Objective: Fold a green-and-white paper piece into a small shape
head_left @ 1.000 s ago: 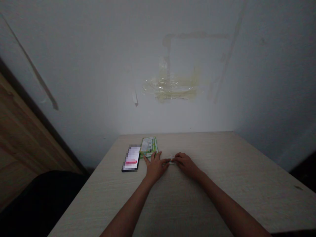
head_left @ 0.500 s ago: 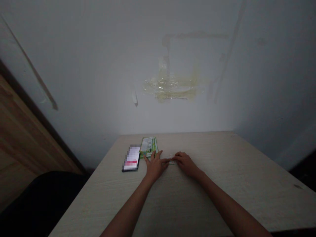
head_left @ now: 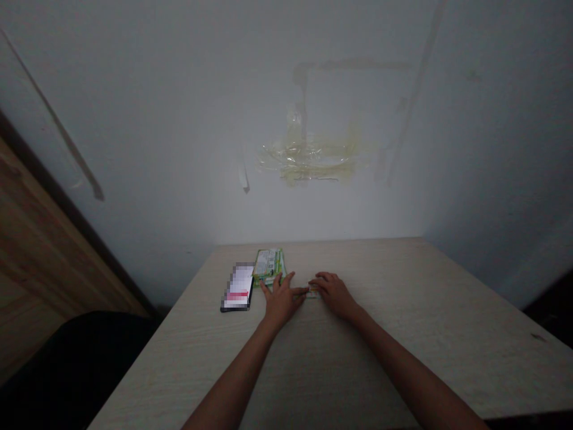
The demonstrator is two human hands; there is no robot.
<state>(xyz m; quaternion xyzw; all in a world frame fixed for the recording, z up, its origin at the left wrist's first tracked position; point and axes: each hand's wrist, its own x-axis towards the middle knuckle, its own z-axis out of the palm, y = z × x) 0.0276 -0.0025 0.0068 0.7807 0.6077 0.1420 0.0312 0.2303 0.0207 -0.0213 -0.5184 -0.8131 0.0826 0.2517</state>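
A small flat whitish piece with faint coloured print (head_left: pixel 312 292) lies on the table between my hands; its kind is too small to make out. My left hand (head_left: pixel 280 301) rests palm down with most fingers spread, its index finger and thumb together at the piece's left edge. Curled over the piece's right side, the fingers of my right hand (head_left: pixel 333 294) hide part of it. Just beyond my left fingertips lie green-and-white printed packets (head_left: pixel 268 263), stacked and overlapping.
A phone (head_left: pixel 239 288) with a lit, partly blurred screen lies left of the packets. The pale wooden table (head_left: pixel 403 298) meets a wall (head_left: pixel 179 149) with tape remnants. A dark rounded shape (head_left: pixel 76 364) stands at the lower left beside a wooden panel (head_left: pixel 49 239).
My right hand has shifted slightly left, its fingers now reaching farther over the small piece. My left hand, the phone and the packets stay in place.
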